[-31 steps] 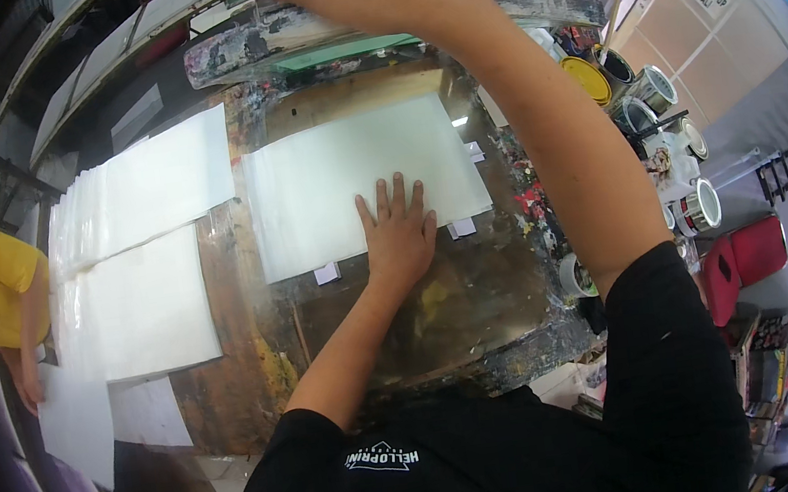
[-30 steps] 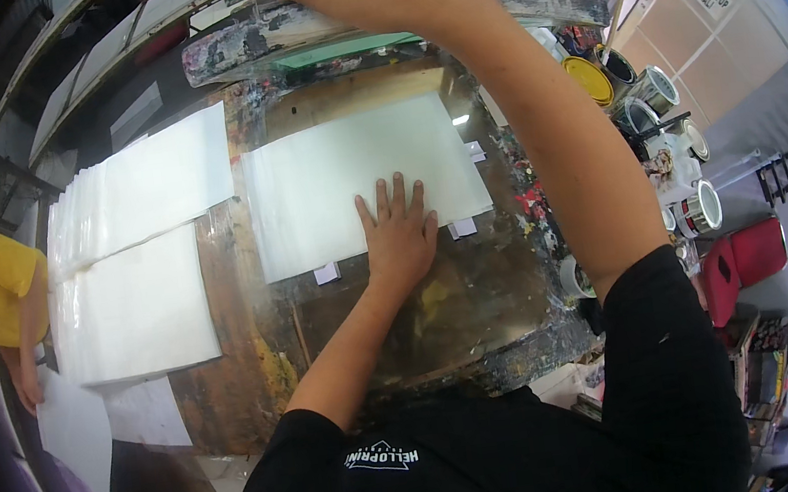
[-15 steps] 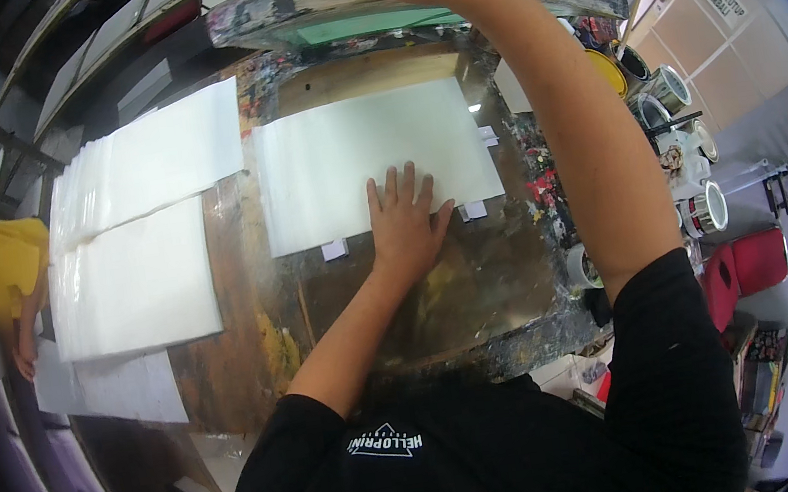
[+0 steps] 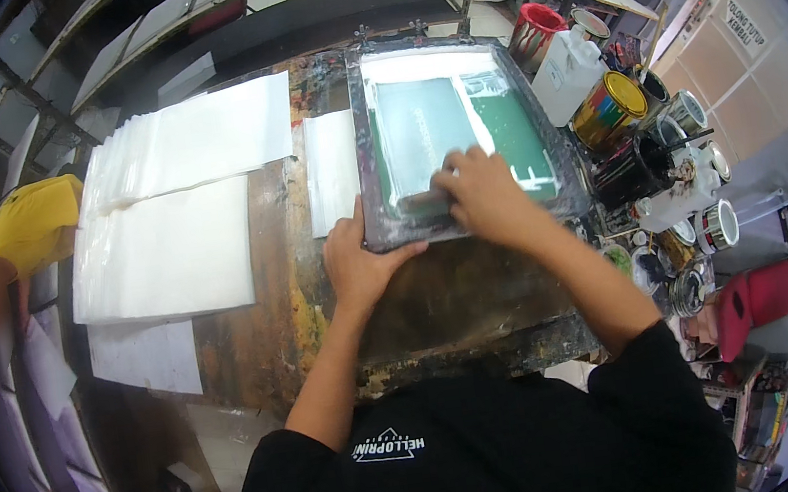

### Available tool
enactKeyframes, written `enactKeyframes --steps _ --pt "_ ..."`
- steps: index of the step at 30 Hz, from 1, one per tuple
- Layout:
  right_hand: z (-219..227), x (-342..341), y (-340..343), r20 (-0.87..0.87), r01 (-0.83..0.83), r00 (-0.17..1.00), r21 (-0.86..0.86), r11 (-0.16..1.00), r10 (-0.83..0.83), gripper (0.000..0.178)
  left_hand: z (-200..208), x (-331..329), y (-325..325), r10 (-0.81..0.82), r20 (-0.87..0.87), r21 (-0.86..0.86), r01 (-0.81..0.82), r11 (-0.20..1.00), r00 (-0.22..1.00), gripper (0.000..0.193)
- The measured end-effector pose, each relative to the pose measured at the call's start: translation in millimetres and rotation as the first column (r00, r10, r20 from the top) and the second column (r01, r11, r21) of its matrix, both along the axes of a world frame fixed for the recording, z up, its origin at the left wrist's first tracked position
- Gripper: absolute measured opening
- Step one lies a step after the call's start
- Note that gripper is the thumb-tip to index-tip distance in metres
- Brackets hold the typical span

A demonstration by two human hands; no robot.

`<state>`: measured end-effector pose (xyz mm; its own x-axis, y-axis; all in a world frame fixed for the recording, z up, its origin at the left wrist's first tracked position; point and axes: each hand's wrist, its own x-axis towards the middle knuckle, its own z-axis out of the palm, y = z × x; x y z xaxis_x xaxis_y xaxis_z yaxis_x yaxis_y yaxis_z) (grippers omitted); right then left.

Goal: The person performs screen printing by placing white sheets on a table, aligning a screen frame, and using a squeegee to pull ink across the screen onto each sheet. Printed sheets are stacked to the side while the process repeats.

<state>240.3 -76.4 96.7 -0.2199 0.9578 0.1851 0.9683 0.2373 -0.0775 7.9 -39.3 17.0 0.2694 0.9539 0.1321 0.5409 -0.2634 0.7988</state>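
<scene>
Framed green screen [image 4: 503, 124] lies over the white sheet [image 4: 331, 167] on the stained table [image 4: 278, 290], right hand [image 4: 488, 197] gripping a squeegee [image 4: 421, 200], left hand [image 4: 357, 262] spread wide against its near-left corner; slack bracing under a hard push could skid it.

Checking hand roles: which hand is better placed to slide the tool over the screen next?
Right, most likely. The right hand grips the tool over the screen; the left hand is at the frame's near-left corner, apart from the tool.
</scene>
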Motion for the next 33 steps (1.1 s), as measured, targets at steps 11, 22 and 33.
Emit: enactKeyframes --steps 11,22,33 --pt "-66.6 -9.3 47.5 -0.021 0.198 0.980 -0.001 0.980 -0.198 0.034 -43.3 -9.7 -8.8 0.021 -0.242 0.249 0.042 0.968 0.970 0.120" --pt "-34.0 88.0 265.6 -0.031 0.156 0.985 -0.243 0.957 -0.169 0.037 -31.0 -9.3 -4.8 -0.024 -0.148 0.294 0.067 0.953 0.989 0.124" --pt "-42.1 25.4 106.4 0.067 0.163 0.986 -0.118 0.980 -0.156 0.040 -34.8 -10.0 -10.4 -0.042 -0.138 0.236 0.074 0.969 0.990 0.123"
